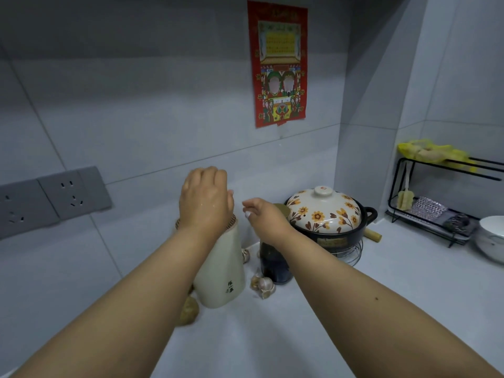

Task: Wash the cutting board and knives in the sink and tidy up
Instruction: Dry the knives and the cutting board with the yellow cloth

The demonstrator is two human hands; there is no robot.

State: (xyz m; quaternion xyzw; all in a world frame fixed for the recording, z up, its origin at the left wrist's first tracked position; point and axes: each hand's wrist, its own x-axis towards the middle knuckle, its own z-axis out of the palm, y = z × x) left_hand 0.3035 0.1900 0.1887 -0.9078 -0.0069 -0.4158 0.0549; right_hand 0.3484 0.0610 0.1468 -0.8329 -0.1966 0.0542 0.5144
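A cream, cone-shaped knife holder point(223, 268) with a ribbed brown top stands on the pale counter against the wall. My left hand point(204, 203) hovers over its top, back toward me, fingers curled down and hidden behind the hand. My right hand point(266, 216) is just to the right, above a dark jar point(274, 266), with thumb and fingers loosely apart and nothing in them. Both hands look wet. No knife, cutting board or sink is in view.
A flowered clay pot point(324, 211) sits on a wire trivet in the corner. Garlic bulbs point(263, 283) lie around the holder and jar. At right stand a black wire rack point(436, 208) and a white bowl point(491, 236). Wall sockets point(54, 197) are at left.
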